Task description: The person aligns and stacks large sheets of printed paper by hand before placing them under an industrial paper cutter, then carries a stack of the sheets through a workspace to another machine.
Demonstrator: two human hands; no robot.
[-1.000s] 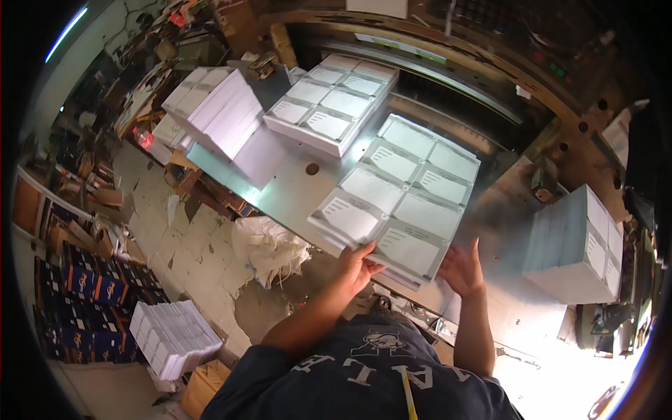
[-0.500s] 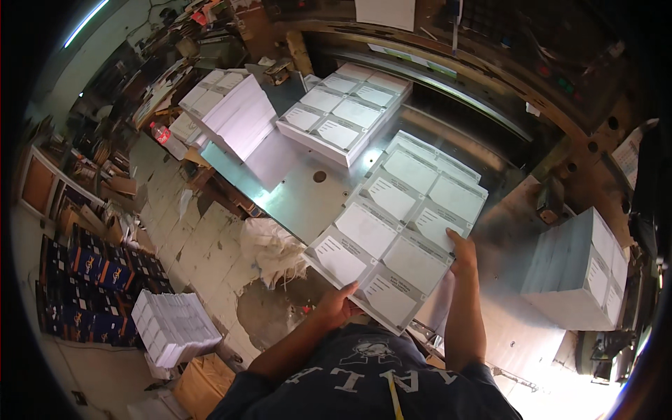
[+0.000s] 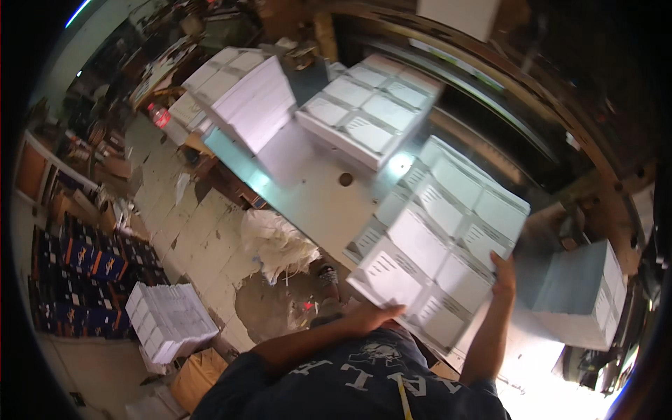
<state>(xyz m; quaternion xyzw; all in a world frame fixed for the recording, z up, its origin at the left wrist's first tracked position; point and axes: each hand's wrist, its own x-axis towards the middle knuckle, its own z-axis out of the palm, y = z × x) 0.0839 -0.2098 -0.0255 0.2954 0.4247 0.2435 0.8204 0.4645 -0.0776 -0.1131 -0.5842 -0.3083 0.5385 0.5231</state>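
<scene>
I hold a large stack of printed white sheets point(image 3: 441, 238), each sheet divided into several panels, tilted up off the metal table point(image 3: 308, 182). My left hand point(image 3: 374, 316) grips the stack's near left corner. My right hand point(image 3: 502, 274) holds its right edge. The stack is blurred with motion.
A second stack of printed sheets point(image 3: 367, 115) lies farther back on the table, and a tall pile of white paper point(image 3: 245, 94) stands at its left end. A grey stack point(image 3: 577, 294) sits to my right. On the floor are a white sack point(image 3: 276, 241), a paper bundle point(image 3: 171, 320) and dark boxes point(image 3: 80, 273).
The sheet stack lay flat on the table with my hands at its near edge; both hands have since gripped it and raised it toward me, tilted.
</scene>
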